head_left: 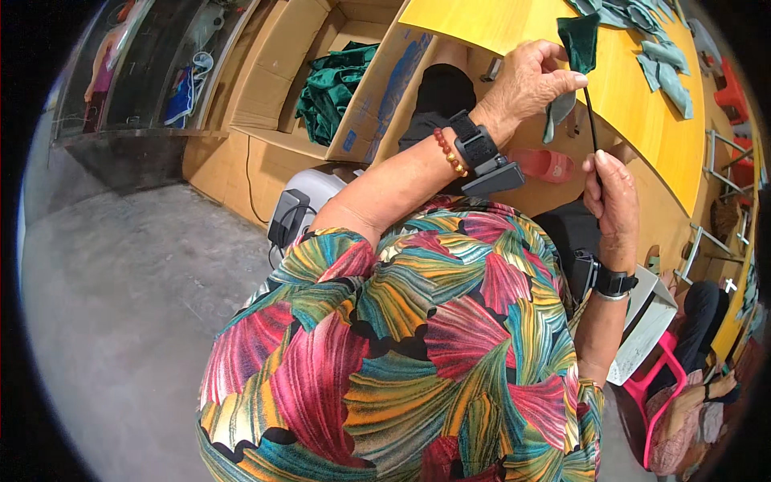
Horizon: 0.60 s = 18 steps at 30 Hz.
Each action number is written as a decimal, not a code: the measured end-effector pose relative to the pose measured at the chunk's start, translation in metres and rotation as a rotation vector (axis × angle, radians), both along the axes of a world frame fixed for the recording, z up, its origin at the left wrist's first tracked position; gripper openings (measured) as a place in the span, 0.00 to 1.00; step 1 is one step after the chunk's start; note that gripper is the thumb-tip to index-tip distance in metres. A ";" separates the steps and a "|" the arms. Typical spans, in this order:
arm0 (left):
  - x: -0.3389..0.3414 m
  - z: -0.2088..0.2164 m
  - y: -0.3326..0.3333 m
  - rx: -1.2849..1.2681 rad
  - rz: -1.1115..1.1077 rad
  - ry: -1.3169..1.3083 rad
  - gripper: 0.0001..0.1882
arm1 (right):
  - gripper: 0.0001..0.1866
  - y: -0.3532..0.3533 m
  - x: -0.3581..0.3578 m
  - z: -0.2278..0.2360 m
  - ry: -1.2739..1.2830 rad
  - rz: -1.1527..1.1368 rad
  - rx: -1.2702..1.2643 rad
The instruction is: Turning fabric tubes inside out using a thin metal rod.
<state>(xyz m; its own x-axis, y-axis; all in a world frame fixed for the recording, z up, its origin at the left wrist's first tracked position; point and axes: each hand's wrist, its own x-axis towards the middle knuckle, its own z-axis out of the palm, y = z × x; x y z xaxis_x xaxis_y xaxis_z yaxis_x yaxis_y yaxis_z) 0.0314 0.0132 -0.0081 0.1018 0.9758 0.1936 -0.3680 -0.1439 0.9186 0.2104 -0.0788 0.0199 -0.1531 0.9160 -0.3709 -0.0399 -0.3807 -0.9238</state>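
My left hand (pixel 526 84) is raised at the table edge, thumb and fingers closed on the lower edge of a dark green velvet piece (pixel 578 44). A thin black rod (pixel 593 120) runs from that velvet piece down to my right hand (pixel 614 189), whose fingers are wrapped around its lower end. Whether the rod goes inside the fabric I cannot tell. Just under my left hand hangs a paler grey-green cloth piece (pixel 558 116); what holds it is hidden.
The yellow table (pixel 642 145) bears several grey-green cloth pieces (pixel 665 72) at its far right. Left of my legs, a cardboard box (pixel 265 88) holds crumpled green velvet (pixel 337 88). A pink slipper (pixel 544 165) lies under the table. Another person sits at right by a pink chair (pixel 654 394).
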 end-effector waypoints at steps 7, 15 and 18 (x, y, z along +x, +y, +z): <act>-0.027 0.031 -0.004 -0.144 -0.075 -0.065 0.08 | 0.17 0.013 -0.012 0.016 -0.327 0.019 0.191; -0.021 0.004 0.009 -0.323 -0.285 -0.593 0.10 | 0.13 0.021 -0.032 0.016 -1.123 -0.036 0.822; -0.020 0.000 0.008 -0.429 -0.178 -0.598 0.10 | 0.16 0.017 -0.034 0.017 -1.252 -0.027 0.873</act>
